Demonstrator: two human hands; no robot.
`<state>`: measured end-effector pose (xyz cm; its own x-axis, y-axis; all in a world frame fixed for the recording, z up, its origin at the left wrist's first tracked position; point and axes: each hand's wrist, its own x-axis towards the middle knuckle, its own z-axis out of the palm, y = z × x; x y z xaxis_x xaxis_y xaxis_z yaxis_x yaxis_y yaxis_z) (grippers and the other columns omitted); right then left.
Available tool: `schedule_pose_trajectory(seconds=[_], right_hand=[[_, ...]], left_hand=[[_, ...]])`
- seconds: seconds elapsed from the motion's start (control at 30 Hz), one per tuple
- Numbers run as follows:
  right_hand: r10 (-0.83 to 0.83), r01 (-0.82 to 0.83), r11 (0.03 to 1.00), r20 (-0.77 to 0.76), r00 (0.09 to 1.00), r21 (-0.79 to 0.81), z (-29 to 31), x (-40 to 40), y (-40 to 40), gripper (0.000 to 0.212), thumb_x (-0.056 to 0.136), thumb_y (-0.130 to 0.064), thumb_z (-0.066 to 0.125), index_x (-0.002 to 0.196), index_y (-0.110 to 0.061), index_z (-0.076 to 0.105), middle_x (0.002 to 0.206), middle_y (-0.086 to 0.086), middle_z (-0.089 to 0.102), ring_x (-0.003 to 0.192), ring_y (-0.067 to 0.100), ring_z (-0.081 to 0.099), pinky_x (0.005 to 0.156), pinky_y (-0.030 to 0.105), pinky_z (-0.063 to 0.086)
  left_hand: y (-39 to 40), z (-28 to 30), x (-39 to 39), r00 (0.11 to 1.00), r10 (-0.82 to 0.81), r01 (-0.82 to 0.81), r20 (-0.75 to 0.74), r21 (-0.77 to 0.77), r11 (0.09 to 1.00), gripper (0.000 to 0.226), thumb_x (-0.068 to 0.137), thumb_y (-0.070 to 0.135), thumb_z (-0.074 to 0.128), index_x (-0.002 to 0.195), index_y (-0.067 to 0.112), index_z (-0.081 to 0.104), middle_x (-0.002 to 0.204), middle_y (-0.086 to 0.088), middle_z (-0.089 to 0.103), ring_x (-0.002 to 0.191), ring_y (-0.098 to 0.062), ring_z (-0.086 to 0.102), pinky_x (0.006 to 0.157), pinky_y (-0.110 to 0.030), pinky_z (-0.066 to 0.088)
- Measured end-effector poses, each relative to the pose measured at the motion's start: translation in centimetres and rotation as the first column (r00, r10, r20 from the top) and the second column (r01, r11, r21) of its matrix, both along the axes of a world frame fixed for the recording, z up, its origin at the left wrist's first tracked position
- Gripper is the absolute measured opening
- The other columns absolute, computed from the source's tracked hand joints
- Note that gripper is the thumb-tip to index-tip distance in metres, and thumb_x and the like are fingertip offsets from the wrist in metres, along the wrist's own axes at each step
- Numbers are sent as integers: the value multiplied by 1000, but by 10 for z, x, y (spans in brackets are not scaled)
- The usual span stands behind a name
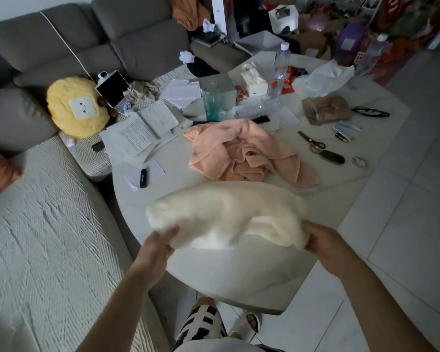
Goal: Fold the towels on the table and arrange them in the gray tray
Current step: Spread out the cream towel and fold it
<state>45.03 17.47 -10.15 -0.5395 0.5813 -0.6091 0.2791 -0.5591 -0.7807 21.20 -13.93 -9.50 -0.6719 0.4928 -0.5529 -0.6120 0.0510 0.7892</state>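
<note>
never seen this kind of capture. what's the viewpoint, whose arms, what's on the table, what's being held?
There is one picture, from a wide-angle camera worn on a person's head, looking forward and down. No robot: the two bare arms are the wearer's own.

The left hand and right hand each grip an end of a cream towel, lifted over the white table; it is blurred, likely mid-shake.

Beyond it a peach towel lies crumpled on the table. Around that sit papers, a teal glass, a water bottle, a tissue box and scissors. A grey sofa stands to the left. I cannot pick out the gray tray.
</note>
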Motion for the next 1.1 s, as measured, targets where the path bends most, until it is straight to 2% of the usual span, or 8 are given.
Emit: schedule_pose_trajectory(seconds=[0.1,0.27,0.43,0.57,0.67,0.83,0.93,1.1], right_hand=[[45,-46,999,135,990,6,-11,-1,-11,20,96,-16,57,103,-6,72,104,13,75,88,24,71,75,37,54],[-41,36,997,85,996,69,10,-7,-2,19,96,-26,60,94,-13,73,102,6,75,92,22,69,83,41,54],[-71,73,991,-16,997,115,45,-21,8,20,98,-28,57,98,-13,70,97,4,75,91,19,70,71,36,57],[-45,66,963,-86,995,262,86,-32,14,19,99,-10,52,97,-12,70,88,2,72,85,19,65,69,32,54],[-52,91,976,-196,979,197,125,-44,14,28,101,-8,39,100,-11,67,93,4,75,89,17,67,79,31,52],[-150,199,977,-429,891,72,190,-46,5,29,96,-12,32,95,-10,61,84,4,77,90,19,67,79,32,53],[-216,282,959,-556,803,35,210,-38,-2,31,90,-9,34,99,-8,63,96,8,74,97,22,68,86,32,54],[-203,264,964,-525,827,42,201,-11,-21,57,95,-11,27,79,-10,81,94,8,78,92,20,74,74,30,60]], left_hand=[[-11,-21,20,972,-217,196,-88,-197,960,33,81,4,74,113,14,69,105,-3,78,102,-24,72,73,-20,56],[-15,-3,-8,974,54,-116,-220,-281,953,21,80,7,77,100,11,71,88,-8,76,84,-29,70,71,-35,55],[-9,45,-39,876,-14,-198,-481,-386,901,21,82,22,77,99,33,71,83,5,73,68,-9,66,51,-16,48],[10,95,-68,838,-47,-165,-544,-335,927,21,93,22,67,111,28,73,103,-4,69,83,-14,62,70,-29,50],[28,141,-86,848,8,-159,-530,-240,958,23,98,19,60,120,20,66,107,-13,64,83,-23,62,74,-37,54],[40,209,-102,894,67,65,-443,275,959,41,90,-11,57,122,16,56,102,-7,60,78,-16,67,71,-33,57],[29,215,-104,781,-88,228,-619,150,962,50,79,-18,59,113,19,63,100,-7,61,81,-16,65,75,-32,56],[6,187,-99,734,-127,116,-667,-61,991,31,83,-6,69,101,18,73,92,-11,65,84,-25,59,78,-38,47]])
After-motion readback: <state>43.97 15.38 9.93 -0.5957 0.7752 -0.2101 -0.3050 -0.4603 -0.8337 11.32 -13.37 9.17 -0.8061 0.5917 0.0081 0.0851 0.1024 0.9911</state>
